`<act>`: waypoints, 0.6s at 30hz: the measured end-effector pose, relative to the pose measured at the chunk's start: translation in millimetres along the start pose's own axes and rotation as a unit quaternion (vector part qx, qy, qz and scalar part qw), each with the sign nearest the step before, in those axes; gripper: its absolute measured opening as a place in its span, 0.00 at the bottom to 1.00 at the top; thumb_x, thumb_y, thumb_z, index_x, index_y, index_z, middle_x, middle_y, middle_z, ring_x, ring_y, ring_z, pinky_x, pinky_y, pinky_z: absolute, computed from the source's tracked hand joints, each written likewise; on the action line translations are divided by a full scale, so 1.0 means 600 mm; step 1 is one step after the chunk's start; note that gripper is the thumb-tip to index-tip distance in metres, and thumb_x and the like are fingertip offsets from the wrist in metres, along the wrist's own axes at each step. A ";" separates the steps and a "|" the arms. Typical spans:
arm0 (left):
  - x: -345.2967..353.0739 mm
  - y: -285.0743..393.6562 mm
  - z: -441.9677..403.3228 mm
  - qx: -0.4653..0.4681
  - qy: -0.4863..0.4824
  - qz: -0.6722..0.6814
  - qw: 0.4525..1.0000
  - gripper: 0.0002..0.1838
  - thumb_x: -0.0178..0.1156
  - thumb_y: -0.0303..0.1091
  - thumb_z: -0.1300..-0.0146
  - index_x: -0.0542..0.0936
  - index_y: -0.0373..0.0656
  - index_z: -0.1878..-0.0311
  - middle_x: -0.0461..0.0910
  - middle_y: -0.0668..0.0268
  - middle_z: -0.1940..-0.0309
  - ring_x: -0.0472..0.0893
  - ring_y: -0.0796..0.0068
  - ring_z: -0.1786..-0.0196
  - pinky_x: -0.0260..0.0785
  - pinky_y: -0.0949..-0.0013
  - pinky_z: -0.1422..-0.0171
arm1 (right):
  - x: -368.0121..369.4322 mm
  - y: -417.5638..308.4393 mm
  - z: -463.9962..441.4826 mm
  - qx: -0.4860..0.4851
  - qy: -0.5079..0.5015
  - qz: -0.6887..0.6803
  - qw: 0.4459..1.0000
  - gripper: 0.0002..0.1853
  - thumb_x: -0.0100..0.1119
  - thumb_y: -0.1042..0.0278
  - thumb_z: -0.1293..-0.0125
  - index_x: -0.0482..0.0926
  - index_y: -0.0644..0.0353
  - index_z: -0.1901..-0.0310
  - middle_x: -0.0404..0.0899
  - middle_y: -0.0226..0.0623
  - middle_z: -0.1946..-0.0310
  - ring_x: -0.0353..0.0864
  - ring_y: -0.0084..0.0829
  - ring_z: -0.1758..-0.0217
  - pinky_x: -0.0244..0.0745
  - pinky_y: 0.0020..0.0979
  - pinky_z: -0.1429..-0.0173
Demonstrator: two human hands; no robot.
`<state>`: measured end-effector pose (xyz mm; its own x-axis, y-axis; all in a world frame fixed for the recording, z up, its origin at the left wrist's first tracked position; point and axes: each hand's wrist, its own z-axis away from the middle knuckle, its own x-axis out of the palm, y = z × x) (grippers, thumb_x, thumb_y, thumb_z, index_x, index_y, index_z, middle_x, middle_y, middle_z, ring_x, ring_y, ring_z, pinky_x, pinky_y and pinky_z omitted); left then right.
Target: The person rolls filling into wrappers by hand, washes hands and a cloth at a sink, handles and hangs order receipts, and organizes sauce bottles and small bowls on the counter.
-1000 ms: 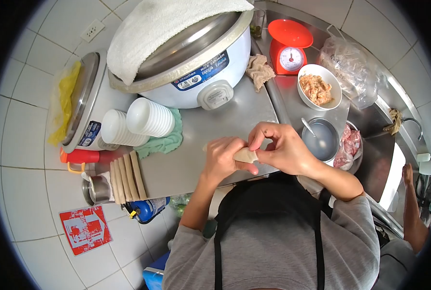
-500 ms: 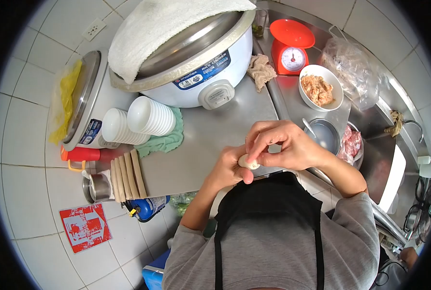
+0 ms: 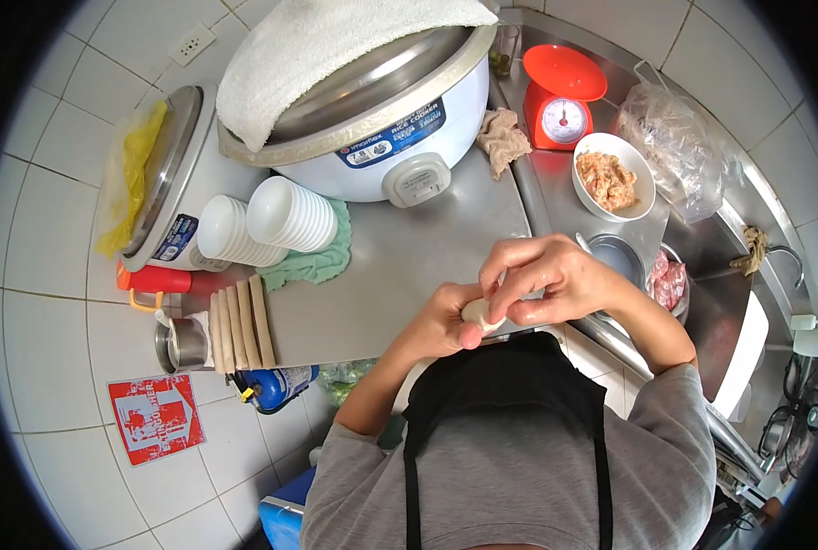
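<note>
My left hand [image 3: 447,321] is closed around a pale rolled piece [image 3: 482,315], whose whitish end shows between thumb and fingers. The fingertips of my right hand [image 3: 547,282] pinch at that same end, with the fingers curled. Both hands are over the front edge of the steel counter [image 3: 400,266]. Several long pale rolls [image 3: 242,325] lie side by side at the counter's left end. Right of my hands are a metal bowl of liquid [image 3: 616,260], partly hidden by my right hand, and a white bowl [image 3: 646,203] holding an orange-pink minced filling [image 3: 607,180].
A large rice cooker [image 3: 381,156] with a towel on it stands at the back. Stacked white cups [image 3: 290,215] rest on a green cloth [image 3: 322,261]. Farther right are a red scale [image 3: 560,101], a plastic bag [image 3: 675,151], bagged meat [image 3: 668,282] and a sink [image 3: 702,316].
The pale roll's end has turned from sideways to facing me within my left hand. My right fingers have shifted over it. The other person's arm at the far right has dropped mostly out of view.
</note>
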<state>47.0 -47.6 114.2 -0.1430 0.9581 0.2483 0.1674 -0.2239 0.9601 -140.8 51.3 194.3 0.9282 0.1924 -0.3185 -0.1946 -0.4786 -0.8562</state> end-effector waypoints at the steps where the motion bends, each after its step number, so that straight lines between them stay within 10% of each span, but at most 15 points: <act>1: 0.003 0.005 -0.001 0.007 0.012 -0.044 0.999 0.14 0.69 0.36 0.46 0.77 0.35 0.66 0.77 0.69 0.72 0.75 0.82 0.70 0.67 0.75 0.67 | -0.001 -0.002 0.000 0.003 0.000 -0.003 1.000 0.11 0.61 0.79 0.49 0.84 0.57 0.64 0.77 0.33 0.62 0.78 0.30 0.63 0.73 0.29 0.60; 8: 0.002 0.017 -0.003 0.001 0.015 -0.127 0.992 0.32 0.66 0.61 0.54 0.78 0.36 0.63 0.77 0.70 0.70 0.76 0.80 0.67 0.68 0.73 0.64 | -0.015 -0.031 -0.019 0.083 -0.045 0.021 0.995 0.11 0.60 0.79 0.49 0.80 0.62 0.61 0.76 0.37 0.64 0.78 0.35 0.66 0.74 0.31 0.63; 18: 0.004 0.034 -0.013 -0.012 0.022 -0.276 0.961 0.40 0.59 0.70 0.60 0.77 0.35 0.63 0.76 0.64 0.80 0.77 0.72 0.77 0.68 0.67 0.70 | 0.001 -0.058 -0.034 0.117 -0.024 0.127 0.985 0.06 0.60 0.75 0.47 0.76 0.69 0.71 0.76 0.46 0.69 0.78 0.50 0.65 0.73 0.43 0.61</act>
<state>42.2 -51.3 135.6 -0.2449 0.9235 -0.2954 0.0311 0.3120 0.9496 -127.1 50.5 232.1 0.8246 0.1357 -0.5492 -0.4922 -0.3064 -0.8147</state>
